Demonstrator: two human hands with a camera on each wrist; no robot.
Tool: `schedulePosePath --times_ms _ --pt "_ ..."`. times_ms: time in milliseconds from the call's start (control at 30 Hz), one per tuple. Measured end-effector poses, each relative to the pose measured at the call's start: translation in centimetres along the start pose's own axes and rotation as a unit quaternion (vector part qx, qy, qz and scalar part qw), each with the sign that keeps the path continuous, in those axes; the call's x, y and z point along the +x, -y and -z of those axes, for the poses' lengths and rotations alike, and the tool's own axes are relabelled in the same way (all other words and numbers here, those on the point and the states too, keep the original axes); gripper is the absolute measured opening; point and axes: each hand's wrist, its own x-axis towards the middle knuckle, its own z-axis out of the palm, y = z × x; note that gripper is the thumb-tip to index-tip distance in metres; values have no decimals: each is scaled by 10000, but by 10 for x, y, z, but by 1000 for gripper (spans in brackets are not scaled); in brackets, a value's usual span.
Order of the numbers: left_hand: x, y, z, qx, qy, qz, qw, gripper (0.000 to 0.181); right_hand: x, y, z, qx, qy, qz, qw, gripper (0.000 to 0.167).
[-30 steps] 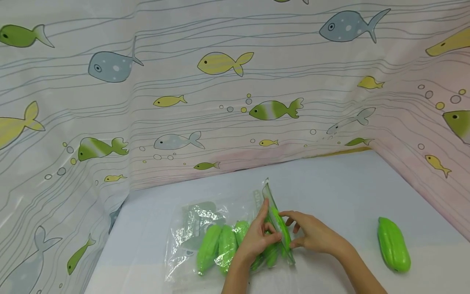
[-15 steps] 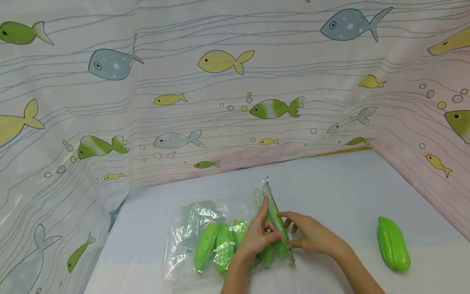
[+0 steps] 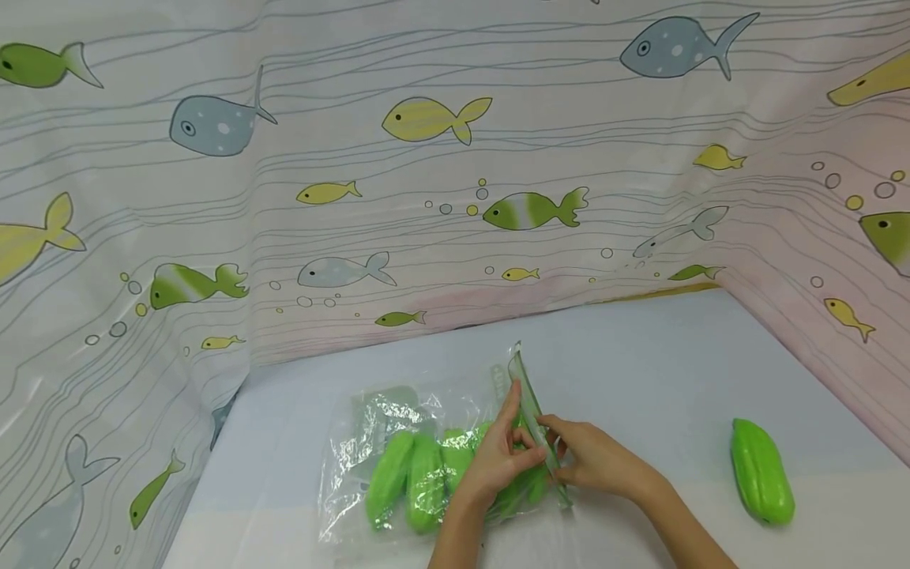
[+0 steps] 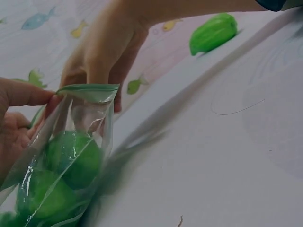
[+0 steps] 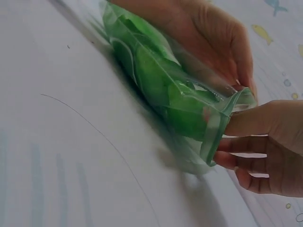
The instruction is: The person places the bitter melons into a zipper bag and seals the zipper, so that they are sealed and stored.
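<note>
A clear zip bag (image 3: 341,506) lies on the table with several bright green, elongated vegetable-like pieces (image 3: 425,484) inside. My left hand (image 3: 490,462) holds its green-edged mouth, thumb and a finger pinching the rim (image 4: 90,89) in the left wrist view, while its index finger points up along the edge. At the mouth, my right hand (image 3: 604,460) has its fingers bent loosely. In the right wrist view a fingertip of the right hand (image 5: 279,142) shows through the plastic beside a green piece (image 5: 187,111), and other fingers touch the rim.
One loose green piece (image 3: 763,472) lies on the white table (image 3: 661,363) to the right of my hands. A fish-patterned curtain (image 3: 441,237) surrounds the table at the back and both sides.
The green pieces in the bag have shifted left, and the one at the mouth has gone deeper inside. My right hand has moved slightly left, closer to the rim; my left hand stays put.
</note>
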Motion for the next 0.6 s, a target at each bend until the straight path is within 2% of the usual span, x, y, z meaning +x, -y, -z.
schedulePosePath --times_ms 133,233,333,500,600 --pt "0 2 -1 -86 -20 15 10000 102 1 0 -4 85 121 26 9999 41" --pt "1 2 -1 -77 -21 71 9999 101 2 -1 -4 135 199 36 9997 33" --pt "2 3 -1 -49 -34 101 9999 101 0 -1 -2 49 166 -48 9998 35" --pt "2 3 -1 -14 -33 176 9998 100 -4 1 8 -132 40 -185 9997 59" --pt "1 2 -2 10 -30 219 9998 99 -8 4 17 -139 -9 -239 9996 61"
